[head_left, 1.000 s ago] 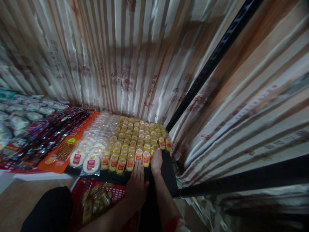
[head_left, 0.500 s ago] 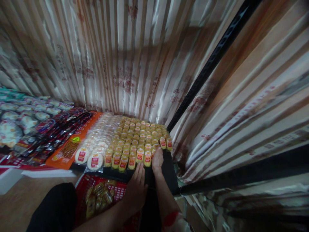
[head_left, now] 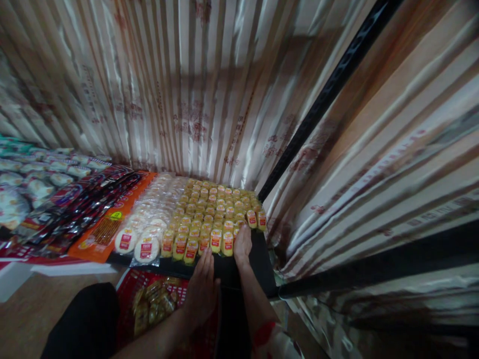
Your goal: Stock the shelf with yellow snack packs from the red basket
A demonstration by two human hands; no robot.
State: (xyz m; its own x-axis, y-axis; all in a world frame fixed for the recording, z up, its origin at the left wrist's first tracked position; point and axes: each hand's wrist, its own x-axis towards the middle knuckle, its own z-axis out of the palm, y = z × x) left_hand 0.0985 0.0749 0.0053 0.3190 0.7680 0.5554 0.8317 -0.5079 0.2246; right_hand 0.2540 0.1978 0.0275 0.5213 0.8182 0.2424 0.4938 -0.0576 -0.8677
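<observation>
Rows of small yellow packaged cakes [head_left: 216, 241] with red labels stand close together on the black shelf [head_left: 262, 259]. My left hand [head_left: 201, 281] has its fingers stretched out, tips against the front of the nearest row. At that row's right end, my right hand [head_left: 242, 244] lies along the side of the last cake, fingers extended and partly hiding it. Two cakes [head_left: 256, 219] stand farther back, right of my right hand. Below my left hand, a red basket [head_left: 125, 324] holds more yellow packaged cakes [head_left: 155, 304].
White round packaged crackers [head_left: 146, 248], an orange snack bag [head_left: 99, 237] and dark shiny packets [head_left: 67, 209] lie to the left. A printed curtain [head_left: 194, 89] hangs behind. A black post [head_left: 322, 99] rises at the shelf's right corner.
My left hand has slid a little to the left along the front row. My right hand stays beside the end cake. The view has shifted slightly.
</observation>
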